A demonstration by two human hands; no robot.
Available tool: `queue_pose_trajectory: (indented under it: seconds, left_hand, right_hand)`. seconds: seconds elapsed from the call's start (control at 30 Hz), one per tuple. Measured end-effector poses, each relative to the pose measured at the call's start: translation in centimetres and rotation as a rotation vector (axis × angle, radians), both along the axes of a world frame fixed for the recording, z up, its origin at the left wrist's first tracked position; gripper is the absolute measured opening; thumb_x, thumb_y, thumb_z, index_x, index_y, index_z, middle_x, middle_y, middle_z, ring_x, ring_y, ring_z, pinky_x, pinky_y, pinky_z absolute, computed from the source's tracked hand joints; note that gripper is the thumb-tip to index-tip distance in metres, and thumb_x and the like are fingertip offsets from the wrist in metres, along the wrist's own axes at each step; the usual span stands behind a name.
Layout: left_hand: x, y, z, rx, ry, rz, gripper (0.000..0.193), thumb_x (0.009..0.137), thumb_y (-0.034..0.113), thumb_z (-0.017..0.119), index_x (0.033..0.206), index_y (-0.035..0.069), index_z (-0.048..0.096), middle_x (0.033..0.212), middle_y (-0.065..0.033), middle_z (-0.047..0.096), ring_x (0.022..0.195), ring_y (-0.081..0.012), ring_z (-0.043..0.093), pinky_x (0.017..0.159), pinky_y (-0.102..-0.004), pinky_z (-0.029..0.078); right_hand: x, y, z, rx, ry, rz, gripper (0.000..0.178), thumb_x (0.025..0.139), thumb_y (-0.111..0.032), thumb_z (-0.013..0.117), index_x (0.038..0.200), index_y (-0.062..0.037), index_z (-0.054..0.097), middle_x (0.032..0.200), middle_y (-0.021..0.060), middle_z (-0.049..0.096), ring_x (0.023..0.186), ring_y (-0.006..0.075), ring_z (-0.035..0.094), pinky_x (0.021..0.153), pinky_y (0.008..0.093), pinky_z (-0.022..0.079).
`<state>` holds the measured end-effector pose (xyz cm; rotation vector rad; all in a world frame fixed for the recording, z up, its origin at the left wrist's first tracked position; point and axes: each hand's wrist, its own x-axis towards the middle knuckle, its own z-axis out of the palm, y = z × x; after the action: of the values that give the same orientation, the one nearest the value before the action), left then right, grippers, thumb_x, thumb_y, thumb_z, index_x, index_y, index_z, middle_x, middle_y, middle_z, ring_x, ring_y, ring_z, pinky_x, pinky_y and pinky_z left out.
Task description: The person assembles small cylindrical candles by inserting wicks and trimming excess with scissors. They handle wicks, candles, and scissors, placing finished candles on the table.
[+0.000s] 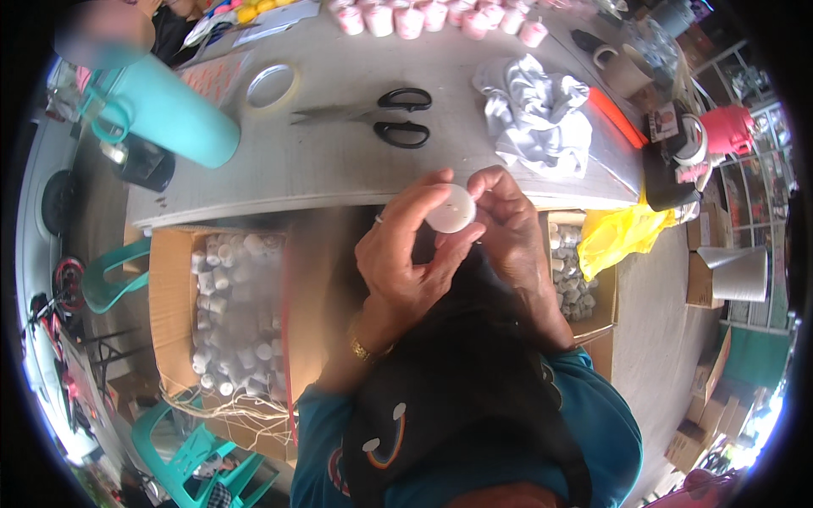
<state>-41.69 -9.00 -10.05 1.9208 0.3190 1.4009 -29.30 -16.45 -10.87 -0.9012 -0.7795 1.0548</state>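
My left hand (400, 254) grips a round white candle (450, 209) by its rim between thumb and fingers. The candle's flat face is turned up, with a small dark mark near its middle. Against its right side are the bent, pinched fingers of my right hand (510, 222); what they hold, if anything, is too small to make out. Both hands are just off the table's near edge, above my lap. An open cardboard box (174, 309) of small white candles (237, 313) stands left of my arms. Another box (603, 317) on the right holds similar pieces (574, 284).
On the grey table (339, 173) lie black-handled scissors (402, 118), a tape roll (273, 85), a crumpled white cloth (542, 118) and an orange strip (616, 117). A teal tumbler (174, 110) is at left, pink-and-white candles (408, 21) at the back. A yellow bag (622, 233) hangs at right.
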Motion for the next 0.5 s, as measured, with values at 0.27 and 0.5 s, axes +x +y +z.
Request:
queue_pose_trajectory:
  seconds: [0.27,0.5]
  left_hand:
    - [-0.1,0.7,-0.2,0.254,0.084,0.169,0.046,0.074,0.013,0.081,0.112,-0.003,0.060,0.113,-0.0229,0.063,0.100,-0.0351,0.066,0.076,-0.0347,0.057]
    - [-0.8,0.8,-0.6,0.081,0.094,0.233,0.049,0.080,0.014,0.076,0.122,-0.002,0.056,0.120,-0.0200,0.061,0.102,-0.0335,0.065,0.081,-0.0369,0.055]
  right_hand:
    - [-0.4,0.8,0.2,0.012,0.113,-0.025,0.018,0.093,0.007,0.052,0.101,-0.0077,0.047,0.088,0.0036,0.061,0.078,0.0074,0.058,0.067,0.0215,0.047]
    - [-0.1,2.1,1.3,-0.034,-0.117,0.033,0.016,0.091,0.006,0.055,0.098,-0.0074,0.049,0.089,0.0008,0.058,0.082,0.0080,0.058,0.070,0.0213,0.046]
